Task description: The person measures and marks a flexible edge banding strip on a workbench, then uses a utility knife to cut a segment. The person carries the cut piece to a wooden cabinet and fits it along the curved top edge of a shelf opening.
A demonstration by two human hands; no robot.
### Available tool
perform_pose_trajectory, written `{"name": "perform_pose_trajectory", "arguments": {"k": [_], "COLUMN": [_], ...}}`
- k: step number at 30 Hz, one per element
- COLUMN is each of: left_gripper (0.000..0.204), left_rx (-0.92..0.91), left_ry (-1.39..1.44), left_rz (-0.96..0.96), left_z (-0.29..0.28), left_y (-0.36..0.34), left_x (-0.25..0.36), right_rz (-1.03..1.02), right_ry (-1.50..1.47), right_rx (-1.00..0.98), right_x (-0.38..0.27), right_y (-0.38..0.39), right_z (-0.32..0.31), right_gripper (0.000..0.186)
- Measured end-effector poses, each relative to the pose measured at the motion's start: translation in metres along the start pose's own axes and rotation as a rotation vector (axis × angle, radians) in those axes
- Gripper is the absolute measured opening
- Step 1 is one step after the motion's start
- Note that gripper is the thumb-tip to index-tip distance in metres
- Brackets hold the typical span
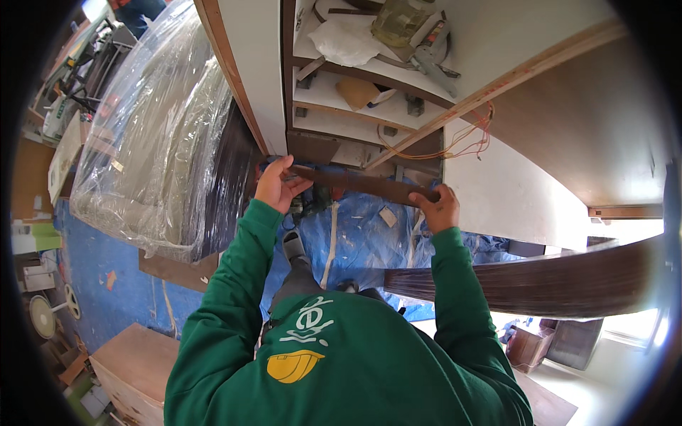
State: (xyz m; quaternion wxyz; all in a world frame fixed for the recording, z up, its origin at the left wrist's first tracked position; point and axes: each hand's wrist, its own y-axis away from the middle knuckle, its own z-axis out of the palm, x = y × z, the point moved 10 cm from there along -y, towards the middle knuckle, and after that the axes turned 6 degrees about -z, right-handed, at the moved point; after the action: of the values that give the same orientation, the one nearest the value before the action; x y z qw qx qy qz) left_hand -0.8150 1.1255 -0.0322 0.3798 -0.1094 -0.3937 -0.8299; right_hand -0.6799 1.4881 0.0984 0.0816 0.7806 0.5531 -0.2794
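Note:
A long, narrow dark brown wooden board [362,184] spans the gap between my two hands, in front of the cabinet. My left hand [279,187] has the board's left end between thumb and fingers. At the other end, my right hand [438,207] grips the board with the thumb on its near face; the fingers behind it are partly hidden. The board lies nearly level, its right end a little nearer to me. Just beyond it stands an open cabinet with white shelves [366,96].
Plastic-wrapped furniture [153,142] stands at the left. Loose wires [472,138] hang from the cabinet's right side. A long dark panel [540,284] juts in from the right. Blue sheeting [362,241] covers the floor, and a wooden box [138,362] sits at the lower left.

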Motion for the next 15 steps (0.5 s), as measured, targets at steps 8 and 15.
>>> {"name": "perform_pose_trajectory", "arguments": {"k": [8, 15], "left_gripper": [0.023, 0.024], "left_rx": [0.102, 0.355], "left_ry": [0.188, 0.06], "left_rz": [0.188, 0.129], "left_z": [-0.021, -0.097], "left_y": [-0.097, -0.144], "left_x": [0.015, -0.081], "right_rz": [-0.235, -0.122], "right_ry": [0.042, -0.45], "right_rx": [0.008, -0.844], "right_x": [0.028, 0.044], "right_y": [-0.068, -0.049], "right_z": [0.054, 0.155], "right_gripper": [0.044, 0.011]}}
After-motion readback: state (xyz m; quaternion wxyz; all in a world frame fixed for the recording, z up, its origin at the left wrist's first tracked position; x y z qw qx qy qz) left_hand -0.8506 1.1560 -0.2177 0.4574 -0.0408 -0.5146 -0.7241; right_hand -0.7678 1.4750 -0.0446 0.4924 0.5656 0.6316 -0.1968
